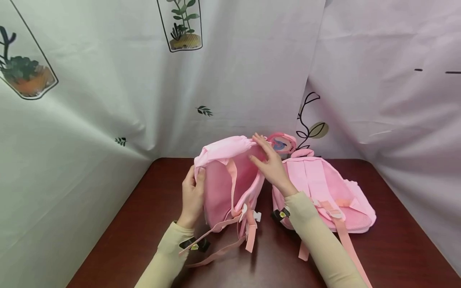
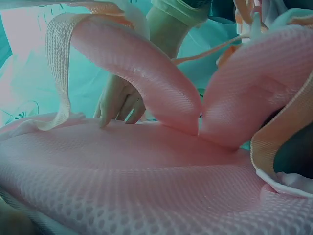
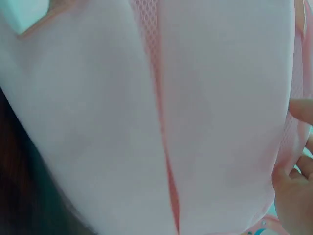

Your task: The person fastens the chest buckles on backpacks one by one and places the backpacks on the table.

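A pink backpack (image 1: 219, 192) stands tilted on the table, its mesh back panel (image 2: 122, 152) and padded shoulder straps (image 2: 146, 78) close up in the left wrist view. My left hand (image 1: 191, 198) grips its left edge, thumb on the near side and the other fingers hidden behind. At the upper right, my right hand (image 1: 273, 166) touches the backpack with fairly straight fingers, the thumb held apart. In the left wrist view, the right hand's fingertips (image 2: 104, 120) rest against the panel. Webbing straps (image 1: 219, 252) with white buckles (image 1: 257, 216) hang toward me.
Close on the right lies a second pink backpack (image 1: 299, 172), its long webbing strap (image 1: 349, 248) running under my right forearm. Behind the bags is a pink rounded piece with a blue animal picture (image 1: 282, 143). Printed white cloth (image 1: 245, 80) hangs around the dark red table (image 1: 144, 208).
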Tool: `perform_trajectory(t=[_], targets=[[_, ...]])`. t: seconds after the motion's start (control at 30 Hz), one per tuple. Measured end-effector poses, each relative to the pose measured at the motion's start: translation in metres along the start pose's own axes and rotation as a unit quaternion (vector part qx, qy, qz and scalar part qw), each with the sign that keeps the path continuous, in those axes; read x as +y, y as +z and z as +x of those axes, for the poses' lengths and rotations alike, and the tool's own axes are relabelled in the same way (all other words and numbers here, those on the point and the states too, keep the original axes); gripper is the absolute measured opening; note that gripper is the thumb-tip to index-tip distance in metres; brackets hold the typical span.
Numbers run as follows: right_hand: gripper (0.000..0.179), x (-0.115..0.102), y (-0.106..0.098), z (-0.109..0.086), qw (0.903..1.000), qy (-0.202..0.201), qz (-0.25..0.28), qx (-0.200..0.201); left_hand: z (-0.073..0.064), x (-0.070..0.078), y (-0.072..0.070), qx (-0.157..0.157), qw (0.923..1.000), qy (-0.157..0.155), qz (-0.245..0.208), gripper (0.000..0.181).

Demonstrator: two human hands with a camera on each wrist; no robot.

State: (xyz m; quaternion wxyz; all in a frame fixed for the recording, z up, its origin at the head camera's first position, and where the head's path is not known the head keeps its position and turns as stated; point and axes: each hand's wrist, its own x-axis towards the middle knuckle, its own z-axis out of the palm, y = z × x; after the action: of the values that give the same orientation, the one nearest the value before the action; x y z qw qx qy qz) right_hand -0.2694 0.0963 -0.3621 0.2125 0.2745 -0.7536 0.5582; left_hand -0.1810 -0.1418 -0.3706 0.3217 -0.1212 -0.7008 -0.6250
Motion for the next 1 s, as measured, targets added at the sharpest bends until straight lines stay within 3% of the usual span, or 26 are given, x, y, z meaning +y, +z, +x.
perform_trajectory(t=[0.2, 0.4, 0.57, 0.77, 0.87, 1.0], targets=[[0.074, 0.007, -0.003, -0.006, 0.9982, 0.032, -0.049, -0.016, 0.0, -0.004, 0.0, 0.015, 0.9996, -0.01, -0.02, 0.026], [0.084, 0.017, 0.0, -0.017, 0.9946, 0.085, -0.054, -0.026, 0.0, -0.009, 0.0, 0.04, 0.9984, -0.031, -0.027, 0.03], [0.09, 0.028, 0.005, -0.029, 0.9889, 0.122, -0.058, -0.063, -0.002, -0.012, -0.001, 0.049, 0.9979, -0.037, -0.021, 0.032], [0.097, 0.037, 0.01, -0.04, 0.9822, 0.14, -0.063, -0.108, 0.001, -0.006, -0.005, 0.018, 0.9989, -0.042, -0.013, 0.031], [0.1, 0.041, 0.014, -0.049, 0.974, 0.159, -0.084, -0.138, 0.003, -0.013, -0.012, -0.001, 0.9974, -0.069, -0.02, 0.035], [0.102, 0.045, 0.02, -0.058, 0.9612, 0.174, -0.12, -0.178, 0.005, -0.012, -0.022, -0.04, 0.99, -0.123, -0.057, 0.042]])
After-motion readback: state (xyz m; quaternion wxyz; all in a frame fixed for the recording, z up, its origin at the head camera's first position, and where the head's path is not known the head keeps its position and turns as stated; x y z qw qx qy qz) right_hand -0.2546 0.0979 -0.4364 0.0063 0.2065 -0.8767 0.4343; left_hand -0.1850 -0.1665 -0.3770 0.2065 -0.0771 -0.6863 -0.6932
